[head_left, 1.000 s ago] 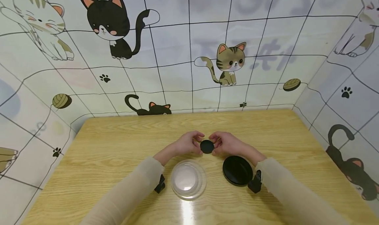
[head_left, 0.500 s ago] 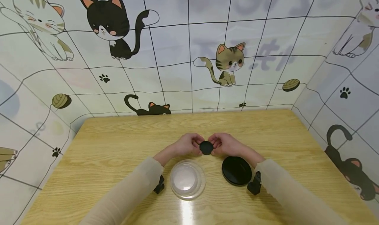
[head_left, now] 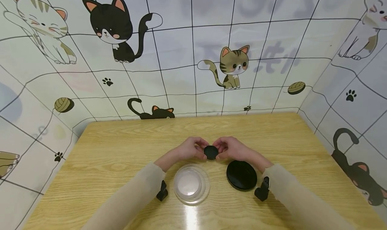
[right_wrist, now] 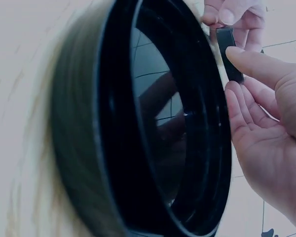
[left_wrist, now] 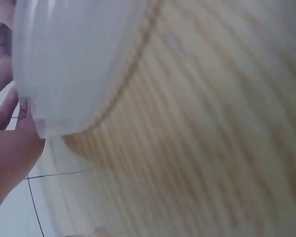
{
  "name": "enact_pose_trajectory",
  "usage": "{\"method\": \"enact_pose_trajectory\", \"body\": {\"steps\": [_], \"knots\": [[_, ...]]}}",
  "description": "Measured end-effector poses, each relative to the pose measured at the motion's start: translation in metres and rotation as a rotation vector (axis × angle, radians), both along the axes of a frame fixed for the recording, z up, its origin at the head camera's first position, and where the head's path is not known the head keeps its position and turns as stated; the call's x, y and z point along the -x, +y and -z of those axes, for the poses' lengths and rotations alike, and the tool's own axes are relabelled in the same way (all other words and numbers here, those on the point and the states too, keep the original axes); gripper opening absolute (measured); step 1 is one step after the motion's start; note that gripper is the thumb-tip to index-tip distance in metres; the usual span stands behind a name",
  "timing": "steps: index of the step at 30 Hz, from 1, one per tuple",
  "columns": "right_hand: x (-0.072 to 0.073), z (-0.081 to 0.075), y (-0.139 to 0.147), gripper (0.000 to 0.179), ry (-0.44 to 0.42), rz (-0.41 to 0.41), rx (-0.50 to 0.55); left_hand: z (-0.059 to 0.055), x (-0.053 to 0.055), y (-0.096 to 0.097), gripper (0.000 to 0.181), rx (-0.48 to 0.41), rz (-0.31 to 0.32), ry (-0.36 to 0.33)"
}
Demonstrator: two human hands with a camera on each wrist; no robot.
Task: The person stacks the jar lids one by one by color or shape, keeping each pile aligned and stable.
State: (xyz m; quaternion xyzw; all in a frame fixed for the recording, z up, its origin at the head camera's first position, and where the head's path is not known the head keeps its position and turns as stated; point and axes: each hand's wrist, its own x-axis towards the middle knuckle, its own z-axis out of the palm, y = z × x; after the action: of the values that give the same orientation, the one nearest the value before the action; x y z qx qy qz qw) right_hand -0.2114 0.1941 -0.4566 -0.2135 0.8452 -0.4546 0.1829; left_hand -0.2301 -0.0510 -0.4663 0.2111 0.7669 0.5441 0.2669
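Observation:
A small black disc [head_left: 211,152], round with a thick edge, is at the middle of the table between both hands. My left hand [head_left: 189,148] holds its left side with thumb and fingers. From the opposite side, my right hand [head_left: 233,148] grips it. Edge-on in the right wrist view, the disc [right_wrist: 230,54] has the right thumb against its near face and fingers at its lower end. Below the right hand stands a shallow round black dish [head_left: 242,175], its open side up. Below the left hand is a clear round plastic container [head_left: 191,184] with a wide flange.
The wooden table [head_left: 121,139] meets a back wall [head_left: 181,82] printed with cats and grid lines. Black wrist cameras sit close beside the clear container and the black dish.
The fingers of both hands have closed in from beside the disc onto its edge. Disc and hands appear slightly lower in the head view, which has shifted a little. Container and dish stay put.

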Motion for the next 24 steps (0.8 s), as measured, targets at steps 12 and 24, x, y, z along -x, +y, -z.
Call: {"method": "enact_pose_trajectory", "body": {"steps": [12,24], "knots": [[-0.024,-0.033,0.015,0.043,0.074,-0.005,0.095,-0.035,-0.022,0.003,0.048,-0.132,-0.005,-0.018],[-0.062,-0.046,0.05,0.045,0.085,-0.014,0.103,-0.049,-0.062,0.038,0.045,-0.136,-0.026,-0.003]]}}
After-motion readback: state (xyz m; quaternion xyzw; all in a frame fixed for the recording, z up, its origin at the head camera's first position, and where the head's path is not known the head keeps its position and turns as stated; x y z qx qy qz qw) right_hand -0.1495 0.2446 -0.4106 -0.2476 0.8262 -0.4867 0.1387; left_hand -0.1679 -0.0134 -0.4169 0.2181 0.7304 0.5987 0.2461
